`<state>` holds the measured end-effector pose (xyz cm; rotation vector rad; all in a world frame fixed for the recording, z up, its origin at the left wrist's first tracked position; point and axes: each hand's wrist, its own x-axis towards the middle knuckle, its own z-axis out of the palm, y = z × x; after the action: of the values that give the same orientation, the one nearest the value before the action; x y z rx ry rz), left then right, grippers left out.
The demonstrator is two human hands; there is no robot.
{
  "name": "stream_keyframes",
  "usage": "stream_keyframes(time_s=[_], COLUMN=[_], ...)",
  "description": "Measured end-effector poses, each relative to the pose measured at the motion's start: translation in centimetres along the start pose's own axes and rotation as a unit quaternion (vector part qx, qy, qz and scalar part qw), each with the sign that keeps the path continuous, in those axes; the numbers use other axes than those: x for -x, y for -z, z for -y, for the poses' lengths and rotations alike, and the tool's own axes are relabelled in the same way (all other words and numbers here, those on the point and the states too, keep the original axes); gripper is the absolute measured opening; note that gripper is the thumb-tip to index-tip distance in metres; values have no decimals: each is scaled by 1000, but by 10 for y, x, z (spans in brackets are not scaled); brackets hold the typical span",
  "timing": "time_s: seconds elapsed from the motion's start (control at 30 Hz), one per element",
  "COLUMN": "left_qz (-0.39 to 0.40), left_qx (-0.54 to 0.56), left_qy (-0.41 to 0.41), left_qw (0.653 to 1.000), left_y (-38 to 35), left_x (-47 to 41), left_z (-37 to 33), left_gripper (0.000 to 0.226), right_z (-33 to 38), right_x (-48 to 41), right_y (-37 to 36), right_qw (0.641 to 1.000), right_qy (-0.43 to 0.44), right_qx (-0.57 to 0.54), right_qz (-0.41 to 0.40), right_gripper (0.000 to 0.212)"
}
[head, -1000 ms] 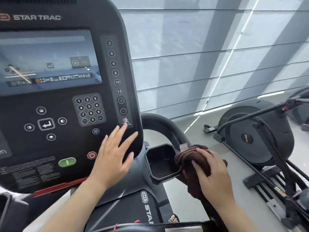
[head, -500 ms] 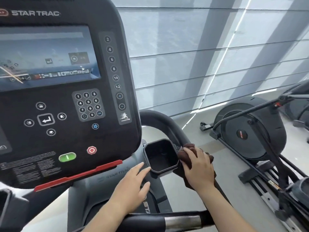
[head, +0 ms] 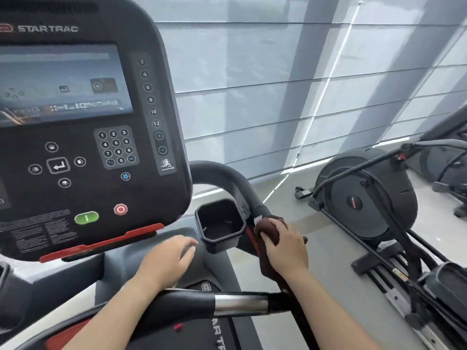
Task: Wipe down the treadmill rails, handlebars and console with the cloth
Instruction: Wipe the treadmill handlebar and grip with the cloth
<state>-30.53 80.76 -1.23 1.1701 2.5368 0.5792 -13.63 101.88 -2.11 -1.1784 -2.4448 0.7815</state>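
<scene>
Cloth [head: 268, 232] wrapped around the right handlebar [head: 236, 184], mid-wipe.

Right hand [head: 284, 246] clenches the brown cloth against the bar just beside the cup holder [head: 219, 224]; left hand [head: 168, 261] rests open and empty on the grey deck below the console [head: 83, 122]. Judging by this, the handlebar step is underway; next calls for sliding the cloth along the curve.

Bright window daylight — blurred, edges warped.
</scene>
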Motion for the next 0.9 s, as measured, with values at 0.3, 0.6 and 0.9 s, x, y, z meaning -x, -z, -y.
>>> stream_keyframes(time_s=[0.3,0.6,0.9], left_qz=[-2,-75,-119], left_qx=[-216,-277,-253], left_qy=[-78,-9,-9], left_qw=[973,958,960], left_y=[-50,-67,-73], left_x=[63,79,82], left_z=[-81,-94,-97], left_gripper=[44,32,36], right_z=[-76,-68,-93], right_x=[130,123,162], right_y=[52,48,58], right_qw=[999,1000,998], right_qy=[36,21,59], right_qx=[-10,-9,-11], right_qz=[7,-5,-23], right_gripper=[38,40,43])
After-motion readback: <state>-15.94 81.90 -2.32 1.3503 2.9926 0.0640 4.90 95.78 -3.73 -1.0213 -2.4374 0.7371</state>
